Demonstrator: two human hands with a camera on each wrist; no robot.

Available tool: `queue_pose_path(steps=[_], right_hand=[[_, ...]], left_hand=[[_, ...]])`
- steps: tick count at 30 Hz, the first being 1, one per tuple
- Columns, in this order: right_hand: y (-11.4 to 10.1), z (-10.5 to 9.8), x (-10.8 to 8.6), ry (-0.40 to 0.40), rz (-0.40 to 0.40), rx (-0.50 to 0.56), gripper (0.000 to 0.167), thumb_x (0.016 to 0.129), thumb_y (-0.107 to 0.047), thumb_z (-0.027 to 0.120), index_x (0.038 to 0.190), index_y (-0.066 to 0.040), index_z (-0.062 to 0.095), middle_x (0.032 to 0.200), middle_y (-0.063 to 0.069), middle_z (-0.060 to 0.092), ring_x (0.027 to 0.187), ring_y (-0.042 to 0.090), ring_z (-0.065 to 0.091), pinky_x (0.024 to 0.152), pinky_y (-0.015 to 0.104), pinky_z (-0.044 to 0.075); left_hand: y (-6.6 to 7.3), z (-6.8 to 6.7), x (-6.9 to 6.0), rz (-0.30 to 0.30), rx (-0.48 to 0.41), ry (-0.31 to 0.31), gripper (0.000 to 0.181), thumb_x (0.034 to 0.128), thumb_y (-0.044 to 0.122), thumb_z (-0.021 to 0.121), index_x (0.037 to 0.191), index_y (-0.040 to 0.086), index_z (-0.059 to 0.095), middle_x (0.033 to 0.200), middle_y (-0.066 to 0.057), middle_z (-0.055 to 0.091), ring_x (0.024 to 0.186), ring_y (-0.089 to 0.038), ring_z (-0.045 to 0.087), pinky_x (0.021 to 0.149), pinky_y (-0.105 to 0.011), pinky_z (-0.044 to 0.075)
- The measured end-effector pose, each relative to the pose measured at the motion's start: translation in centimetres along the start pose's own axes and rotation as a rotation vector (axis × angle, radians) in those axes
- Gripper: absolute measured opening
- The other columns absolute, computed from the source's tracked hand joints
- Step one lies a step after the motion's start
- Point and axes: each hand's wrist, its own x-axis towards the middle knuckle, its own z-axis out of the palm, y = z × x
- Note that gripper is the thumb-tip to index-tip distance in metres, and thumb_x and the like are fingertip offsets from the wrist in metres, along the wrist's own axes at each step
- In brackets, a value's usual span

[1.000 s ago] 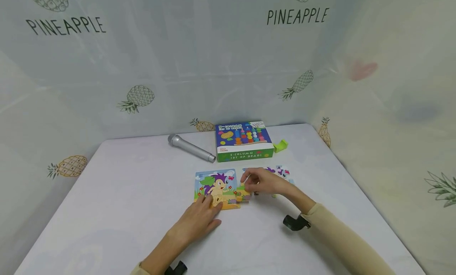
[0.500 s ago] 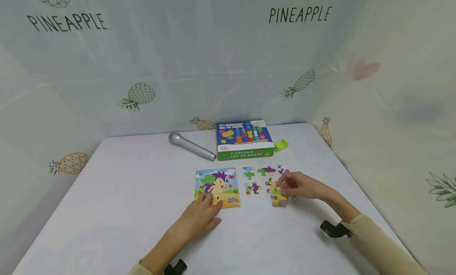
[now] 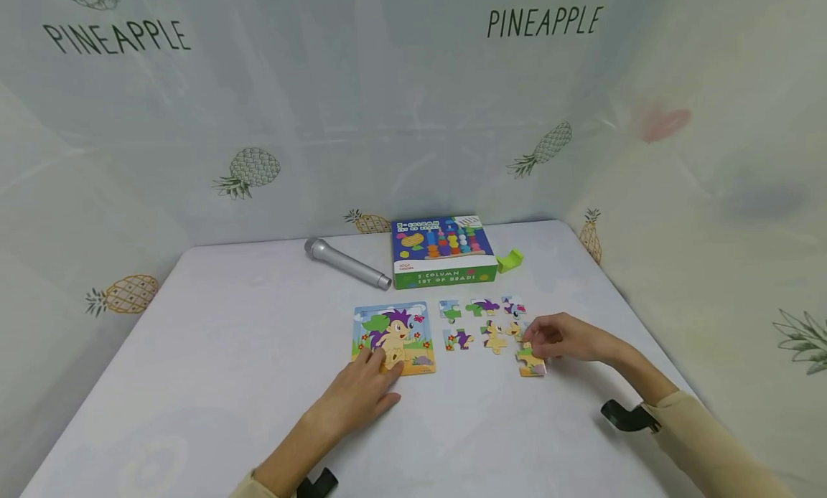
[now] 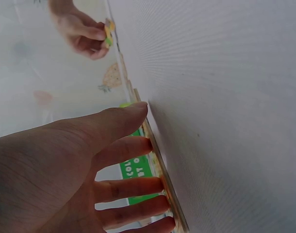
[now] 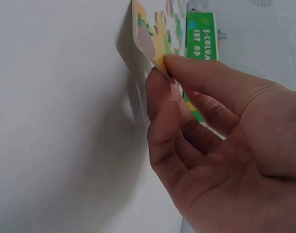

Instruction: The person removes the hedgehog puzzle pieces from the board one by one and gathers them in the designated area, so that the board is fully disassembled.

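A square hedgehog picture board [image 3: 413, 333] lies flat on the table. My left hand [image 3: 362, 394] rests on its lower left edge; in the left wrist view the extended fingers [image 4: 131, 187] touch the board's rim. Off to the right, my right hand [image 3: 571, 338] pinches a yellow and green jigsaw piece [image 3: 532, 365] by one edge between thumb and fingertips. The right wrist view has this piece [image 5: 150, 36] tilted, with a shadow on the table beside it. Several loose jigsaw pieces [image 3: 482, 308] lie in two rows between board and right hand.
Behind the board, a blue and green bead-set box [image 3: 442, 250] stands with a silver toy microphone [image 3: 349, 263] at its left. A bright green object [image 3: 510, 261] sits at the box's right. A pineapple-print curtain [image 3: 413, 110] hangs behind the white table [image 3: 213, 354].
My right hand has carried the pinched jigsaw piece from the board's right edge rightward, past the loose pieces, uncovering them. My left hand has stayed on the board.
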Motion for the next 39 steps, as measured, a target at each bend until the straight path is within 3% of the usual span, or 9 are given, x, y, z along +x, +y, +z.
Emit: queue_pose_path(steps=[5, 10, 17, 24, 39], right_hand=[[0.1, -0.1, -0.2, 0.024, -0.02, -0.038, 0.023, 0.09, -0.007, 0.068, 0.111, 0.003, 0.065, 0.083, 0.01, 0.066, 0.072, 0.011, 0.058, 0.064, 0.021, 0.05], [0.1, -0.1, -0.3, 0.073, 0.006, -0.085, 0.019, 0.09, -0.008, 0.069, 0.107, 0.001, 0.068, 0.083, 0.005, 0.063, 0.074, 0.008, 0.055, 0.065, 0.019, 0.048], [0.4, -0.2, -0.2, 0.058, -0.003, -0.065, 0.016, 0.091, -0.007, 0.067, 0.104, 0.002, 0.067, 0.08, 0.003, 0.062, 0.073, 0.007, 0.055, 0.064, 0.019, 0.048], [-0.2, -0.2, 0.1, 0.077, 0.044, -0.084, 0.019, 0.091, -0.009, 0.069, 0.107, 0.001, 0.067, 0.081, 0.004, 0.061, 0.073, 0.006, 0.053, 0.064, 0.018, 0.046], [-3.3, 1.9, 4.6, 0.054, -0.02, -0.115, 0.022, 0.091, -0.013, 0.069, 0.107, 0.001, 0.066, 0.079, 0.003, 0.059, 0.07, 0.009, 0.052, 0.061, 0.018, 0.044]], left_hand=[[0.0, 0.0, -0.1, -0.004, -0.001, 0.003, 0.049, 0.0911, 0.043, 0.066, 0.133, 0.017, 0.063, 0.123, -0.015, 0.057, 0.101, -0.025, 0.048, 0.08, -0.037, 0.054], [0.1, 0.0, -0.1, -0.006, -0.001, 0.011, 0.049, 0.0914, 0.043, 0.066, 0.132, 0.017, 0.063, 0.121, -0.014, 0.057, 0.1, -0.024, 0.047, 0.079, -0.037, 0.053], [0.1, -0.2, -0.1, -0.01, 0.003, 0.008, 0.049, 0.0908, 0.043, 0.067, 0.132, 0.017, 0.063, 0.119, -0.013, 0.057, 0.099, -0.023, 0.047, 0.079, -0.035, 0.053], [0.1, -0.2, -0.1, -0.006, 0.016, 0.01, 0.049, 0.091, 0.044, 0.067, 0.132, 0.017, 0.063, 0.118, -0.013, 0.057, 0.099, -0.023, 0.047, 0.079, -0.035, 0.052], [0.0, 0.0, -0.2, -0.006, 0.004, 0.004, 0.049, 0.0921, 0.044, 0.065, 0.133, 0.018, 0.062, 0.118, -0.012, 0.056, 0.101, -0.023, 0.048, 0.08, -0.036, 0.053]])
